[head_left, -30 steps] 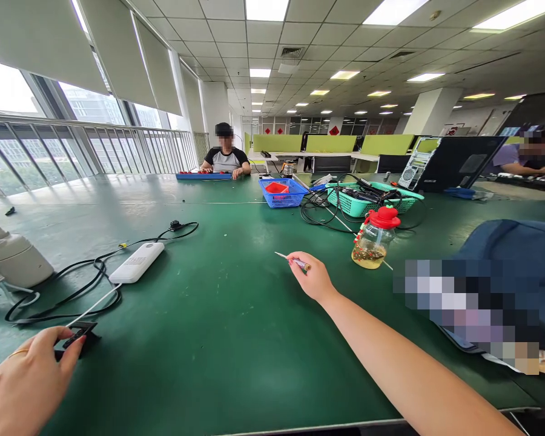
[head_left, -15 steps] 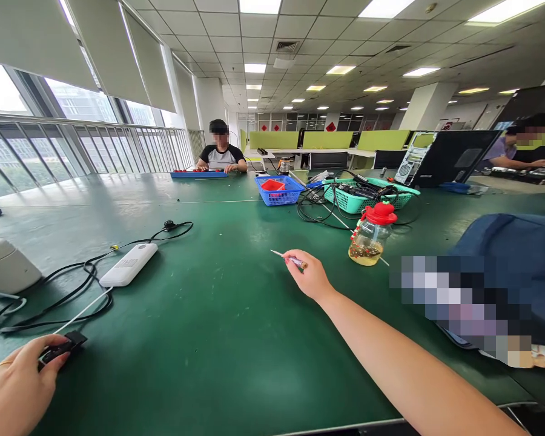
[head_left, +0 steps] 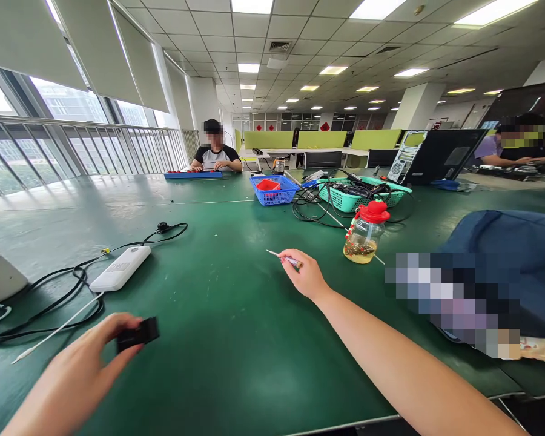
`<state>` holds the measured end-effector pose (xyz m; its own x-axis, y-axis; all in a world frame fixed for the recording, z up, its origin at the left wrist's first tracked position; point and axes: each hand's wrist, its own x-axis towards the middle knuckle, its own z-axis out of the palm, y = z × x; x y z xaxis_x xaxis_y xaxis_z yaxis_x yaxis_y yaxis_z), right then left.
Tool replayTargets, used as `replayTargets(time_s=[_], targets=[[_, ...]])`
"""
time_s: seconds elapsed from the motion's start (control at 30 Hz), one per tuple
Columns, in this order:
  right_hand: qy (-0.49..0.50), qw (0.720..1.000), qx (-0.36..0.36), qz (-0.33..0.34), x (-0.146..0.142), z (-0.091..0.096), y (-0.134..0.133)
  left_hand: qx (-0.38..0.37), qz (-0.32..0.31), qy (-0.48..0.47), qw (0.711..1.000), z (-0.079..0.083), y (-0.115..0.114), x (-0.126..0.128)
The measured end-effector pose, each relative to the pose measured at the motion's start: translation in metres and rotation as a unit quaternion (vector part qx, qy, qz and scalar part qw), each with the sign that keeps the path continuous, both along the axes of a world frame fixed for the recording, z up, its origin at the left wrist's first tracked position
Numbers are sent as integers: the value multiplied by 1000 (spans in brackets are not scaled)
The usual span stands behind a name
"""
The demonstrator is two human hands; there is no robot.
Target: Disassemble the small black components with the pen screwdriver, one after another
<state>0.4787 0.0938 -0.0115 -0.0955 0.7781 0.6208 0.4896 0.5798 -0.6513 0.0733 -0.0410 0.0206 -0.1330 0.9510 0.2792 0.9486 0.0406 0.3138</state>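
Observation:
My left hand [head_left: 88,357] pinches a small black block-like object [head_left: 137,334] between thumb and fingers, a little above the green tabletop [head_left: 200,375] at the lower left. Motion blur hides its exact kind. In my right hand [head_left: 306,275], near the middle of the table, is a slim pen-like tool [head_left: 292,261] with a thin pointed metal tip. The tip aims left, and the fingers are closed round the handle. Beyond and left of my left hand lies a white power strip or adapter box [head_left: 122,268].
Black cables [head_left: 75,280] curl by a white device [head_left: 0,275] at left. A red-lidded jar [head_left: 366,233], a blue basket [head_left: 275,197] and a green basket [head_left: 340,201] of cables stand beyond my right hand. A dark blue bag [head_left: 508,242] lies at right. A person [head_left: 215,154] sits opposite.
My left hand has moved right with the black object, away from the white cable end at the far left. My right hand still holds the tool in nearly the same place.

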Motion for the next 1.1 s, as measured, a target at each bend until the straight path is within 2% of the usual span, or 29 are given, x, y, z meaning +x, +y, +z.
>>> replayTargets(time_s=[0.1,0.17,0.27,0.37,0.5,0.63,0.73,0.9,1.0,1.1], targets=[[4,1000,-1,5,0,0,0,-47,-158,-44,985,34,23,86],[4,1000,3,10,2,0,0,-56,-228,-45,971,44,48,132],[3,1000,7,10,5,1,1,-46,-287,-37,956,38,91,179],[11,1000,-5,-6,7,1,4,-38,-299,-37,953,19,126,204],[24,1000,17,-8,4,5,2,-40,-286,-59,956,-6,147,210],[34,996,67,-37,-3,13,-11,-58,-293,-114,948,-20,154,200],[-15,993,115,-2,-8,18,-23,-73,-286,-154,943,-25,157,193],[-111,966,218,80,-14,20,-33,-60,-275,-150,948,-27,158,190],[-125,958,235,107,-16,19,-33,-64,-288,-138,946,-28,158,189],[-122,960,231,100,-17,18,-31,-68,-302,-131,942,-28,157,188]])
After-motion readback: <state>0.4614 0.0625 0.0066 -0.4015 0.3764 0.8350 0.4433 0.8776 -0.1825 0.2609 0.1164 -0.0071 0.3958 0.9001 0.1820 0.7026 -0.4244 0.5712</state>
